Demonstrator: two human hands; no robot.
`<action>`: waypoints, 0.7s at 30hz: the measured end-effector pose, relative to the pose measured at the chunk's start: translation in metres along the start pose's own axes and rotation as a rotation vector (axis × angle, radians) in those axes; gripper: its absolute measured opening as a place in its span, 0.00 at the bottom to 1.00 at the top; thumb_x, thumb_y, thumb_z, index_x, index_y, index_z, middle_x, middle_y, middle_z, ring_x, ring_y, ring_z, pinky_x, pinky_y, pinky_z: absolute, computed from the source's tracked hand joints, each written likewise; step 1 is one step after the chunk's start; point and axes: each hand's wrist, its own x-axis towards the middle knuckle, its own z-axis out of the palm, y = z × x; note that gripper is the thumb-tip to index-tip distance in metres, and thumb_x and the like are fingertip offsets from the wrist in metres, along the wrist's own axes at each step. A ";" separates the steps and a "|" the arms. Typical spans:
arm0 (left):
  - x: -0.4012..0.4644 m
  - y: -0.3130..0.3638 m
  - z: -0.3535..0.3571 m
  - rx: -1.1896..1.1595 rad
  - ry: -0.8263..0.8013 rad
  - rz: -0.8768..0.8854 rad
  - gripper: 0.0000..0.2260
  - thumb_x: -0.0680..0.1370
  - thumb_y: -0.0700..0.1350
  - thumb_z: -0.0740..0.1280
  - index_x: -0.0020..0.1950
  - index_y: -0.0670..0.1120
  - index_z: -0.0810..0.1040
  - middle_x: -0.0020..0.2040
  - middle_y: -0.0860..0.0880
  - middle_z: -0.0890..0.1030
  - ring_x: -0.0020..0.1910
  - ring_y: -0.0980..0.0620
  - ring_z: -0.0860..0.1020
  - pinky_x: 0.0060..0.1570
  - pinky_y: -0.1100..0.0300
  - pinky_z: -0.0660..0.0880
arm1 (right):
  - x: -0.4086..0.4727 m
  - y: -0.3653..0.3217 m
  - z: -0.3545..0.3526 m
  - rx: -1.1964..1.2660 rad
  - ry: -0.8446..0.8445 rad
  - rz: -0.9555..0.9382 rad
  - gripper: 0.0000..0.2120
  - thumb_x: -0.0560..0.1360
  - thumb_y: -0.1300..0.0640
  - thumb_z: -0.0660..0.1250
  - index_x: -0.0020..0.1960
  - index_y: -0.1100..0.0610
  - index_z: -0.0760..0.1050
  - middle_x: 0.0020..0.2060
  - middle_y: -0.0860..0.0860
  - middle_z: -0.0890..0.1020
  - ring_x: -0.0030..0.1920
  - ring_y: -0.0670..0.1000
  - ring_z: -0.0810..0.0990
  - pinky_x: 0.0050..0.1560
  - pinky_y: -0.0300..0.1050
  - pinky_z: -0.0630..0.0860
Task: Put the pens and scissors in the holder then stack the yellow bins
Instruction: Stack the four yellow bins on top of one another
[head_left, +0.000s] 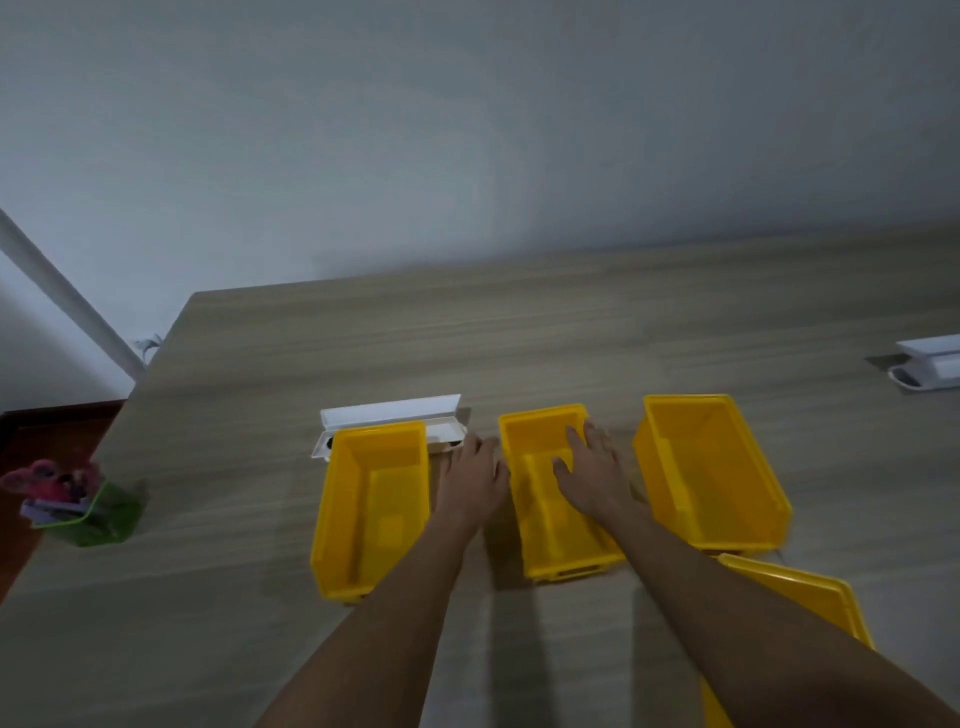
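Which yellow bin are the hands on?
The middle bin: left hand at its left wall, right hand over its rim. The other three bins are untouched.

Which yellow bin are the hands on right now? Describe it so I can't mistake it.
On the wooden table, three yellow plastic bins stand in a row. It is the middle yellow bin, the smallest one, with the left hand at its outer wall and the right hand across it.
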 end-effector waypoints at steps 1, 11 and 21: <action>0.001 0.007 0.010 -0.042 -0.035 -0.006 0.20 0.81 0.51 0.56 0.71 0.46 0.66 0.68 0.43 0.69 0.66 0.43 0.71 0.65 0.47 0.69 | 0.002 0.010 0.000 0.025 -0.012 0.026 0.32 0.81 0.46 0.55 0.80 0.56 0.50 0.80 0.57 0.51 0.79 0.61 0.51 0.77 0.59 0.54; -0.007 0.015 0.062 -0.438 -0.022 -0.221 0.11 0.81 0.45 0.58 0.62 0.47 0.73 0.54 0.44 0.79 0.52 0.45 0.78 0.54 0.47 0.77 | 0.014 0.061 0.010 0.193 -0.029 0.067 0.23 0.83 0.51 0.53 0.76 0.56 0.59 0.66 0.60 0.74 0.63 0.64 0.75 0.60 0.58 0.74; -0.014 -0.001 -0.024 -0.496 0.127 -0.132 0.11 0.83 0.43 0.56 0.63 0.44 0.73 0.45 0.44 0.80 0.35 0.54 0.74 0.37 0.56 0.72 | 0.006 0.002 -0.021 0.342 0.048 -0.002 0.15 0.84 0.53 0.52 0.57 0.63 0.71 0.52 0.62 0.79 0.52 0.63 0.78 0.49 0.53 0.74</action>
